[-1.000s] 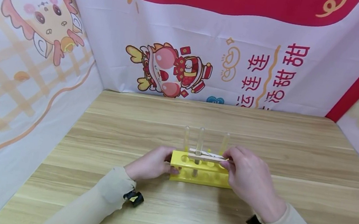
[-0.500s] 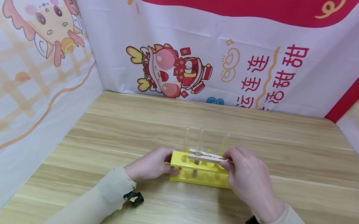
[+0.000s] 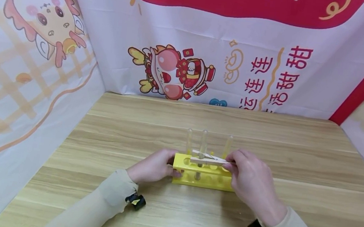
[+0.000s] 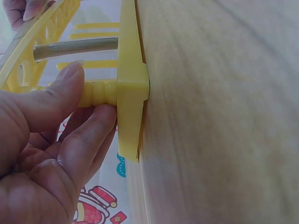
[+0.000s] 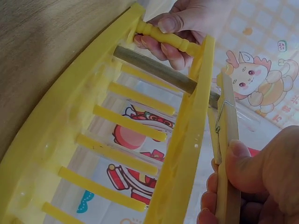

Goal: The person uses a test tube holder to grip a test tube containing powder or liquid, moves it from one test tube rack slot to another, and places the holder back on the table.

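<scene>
A yellow test tube rack (image 3: 178, 161) stands on the wooden table. My left hand (image 3: 159, 166) grips its left end; in the left wrist view the thumb and fingers pinch the turned end post (image 4: 99, 94). My right hand (image 3: 254, 185) holds a wooden test tube clamp (image 5: 229, 135) by its handles. The clamp's arms lie on either side of an upright test tube (image 3: 203, 142), spread apart just above the rack's top plate. This tube stands in a rack hole, its lower part filled with a grey-brown content (image 5: 154, 70).
Two clear test tubes, one on the left (image 3: 189, 140) and one on the right (image 3: 228, 145), stand at the rack's back row of yellow pegs (image 5: 135, 123). The wooden table (image 3: 133, 123) ends at printed cloth walls (image 3: 191, 28) behind and at both sides.
The clamp's arms have spread wider around the test tube, the near arm dropping slightly. My left hand and the rack have stayed in place.
</scene>
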`<state>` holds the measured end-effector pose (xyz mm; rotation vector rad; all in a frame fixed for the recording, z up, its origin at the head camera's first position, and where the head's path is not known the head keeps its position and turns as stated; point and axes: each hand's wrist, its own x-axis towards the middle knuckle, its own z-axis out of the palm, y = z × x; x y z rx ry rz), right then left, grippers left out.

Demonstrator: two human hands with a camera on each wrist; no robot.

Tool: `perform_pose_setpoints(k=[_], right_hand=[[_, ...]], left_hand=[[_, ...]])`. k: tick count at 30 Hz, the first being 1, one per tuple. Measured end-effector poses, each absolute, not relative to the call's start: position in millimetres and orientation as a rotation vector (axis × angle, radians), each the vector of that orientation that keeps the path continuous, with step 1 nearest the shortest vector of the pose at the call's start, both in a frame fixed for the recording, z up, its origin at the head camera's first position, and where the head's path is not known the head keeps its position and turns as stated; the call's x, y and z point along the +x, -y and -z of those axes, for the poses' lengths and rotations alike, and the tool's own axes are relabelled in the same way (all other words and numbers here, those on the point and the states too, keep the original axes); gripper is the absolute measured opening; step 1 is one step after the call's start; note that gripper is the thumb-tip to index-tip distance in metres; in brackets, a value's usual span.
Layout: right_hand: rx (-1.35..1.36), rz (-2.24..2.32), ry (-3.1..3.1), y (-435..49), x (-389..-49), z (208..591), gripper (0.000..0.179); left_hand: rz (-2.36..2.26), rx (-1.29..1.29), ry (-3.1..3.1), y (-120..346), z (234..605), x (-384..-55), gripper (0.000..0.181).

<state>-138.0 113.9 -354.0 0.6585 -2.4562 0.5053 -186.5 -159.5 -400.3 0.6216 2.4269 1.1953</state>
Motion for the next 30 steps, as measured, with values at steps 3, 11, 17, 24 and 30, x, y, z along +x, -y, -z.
perform_pose_setpoints(k=[3, 11, 17, 24, 30], right_hand=[[0.652, -0.500, 2.453, -113.9, -137.2, 350.4, 0.014], [0.642, -0.509, 2.412, -115.3, -136.1, 337.7, 0.015], [0.626, -0.511, 2.367, -119.2, -136.5, 325.0, 0.014], [0.541, -0.578, 2.367, -131.6, -135.8, 304.6, 0.015], [0.465, -0.584, 2.300, -151.8, -139.1, 294.0, 0.016]], left_hand=[[-1.196, 0.619, -2.424, 159.3, 400.3, -186.6, 0.034], [-1.195, 0.618, -2.425, 159.0, 400.5, -186.6, 0.034], [-1.200, 0.617, -2.423, 158.8, 400.0, -186.2, 0.035], [-1.207, 0.603, -2.424, 157.4, 400.2, -185.7, 0.034], [-1.203, 0.600, -2.428, 157.7, 401.1, -185.9, 0.032]])
